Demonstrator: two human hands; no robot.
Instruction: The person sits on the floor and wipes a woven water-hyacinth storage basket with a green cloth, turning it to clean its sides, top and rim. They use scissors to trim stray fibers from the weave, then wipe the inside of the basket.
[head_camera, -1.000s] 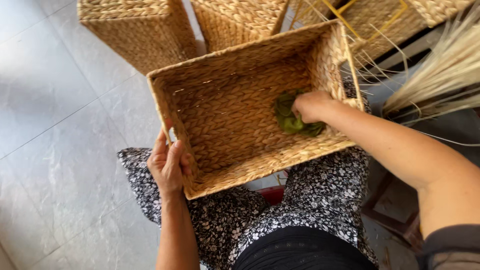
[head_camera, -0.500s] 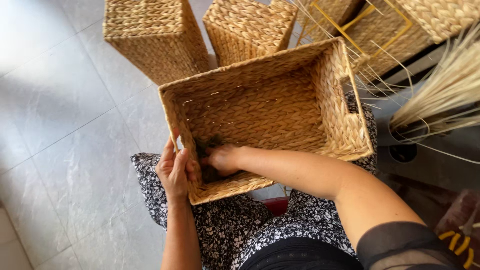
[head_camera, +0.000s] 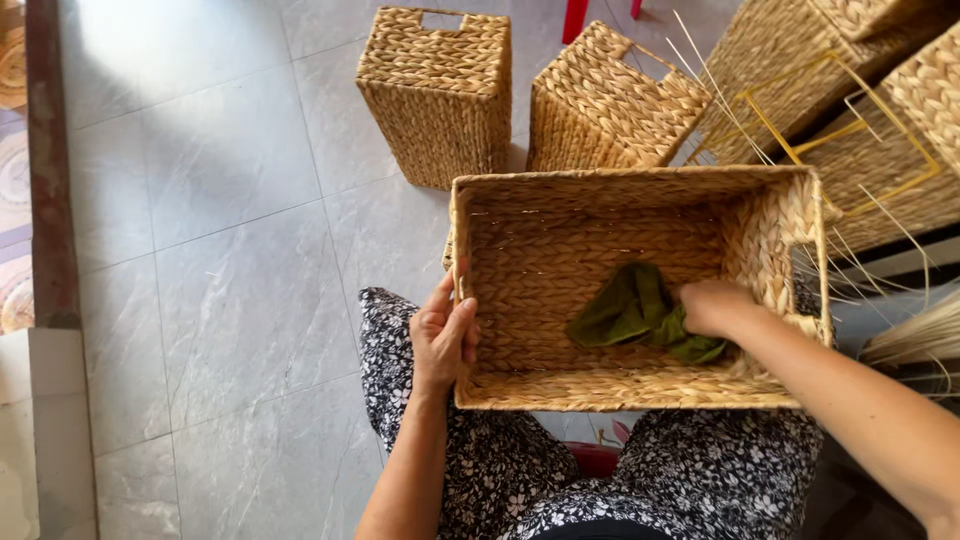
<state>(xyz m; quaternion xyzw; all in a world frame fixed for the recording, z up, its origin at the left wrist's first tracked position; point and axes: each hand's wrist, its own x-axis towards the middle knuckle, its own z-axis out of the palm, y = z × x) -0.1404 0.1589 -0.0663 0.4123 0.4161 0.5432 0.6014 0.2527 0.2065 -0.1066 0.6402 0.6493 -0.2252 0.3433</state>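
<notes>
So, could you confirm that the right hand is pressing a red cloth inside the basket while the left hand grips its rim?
Not quite: the cloth is green, not red, as the head view shows. The rest stands: the right hand presses it inside the basket while the left hand grips the rim.

The left hand (head_camera: 440, 335) grips the left rim of a woven basket (head_camera: 610, 385) on the lap; the right hand (head_camera: 712, 306) presses a green cloth (head_camera: 625, 310) inside it.
</notes>
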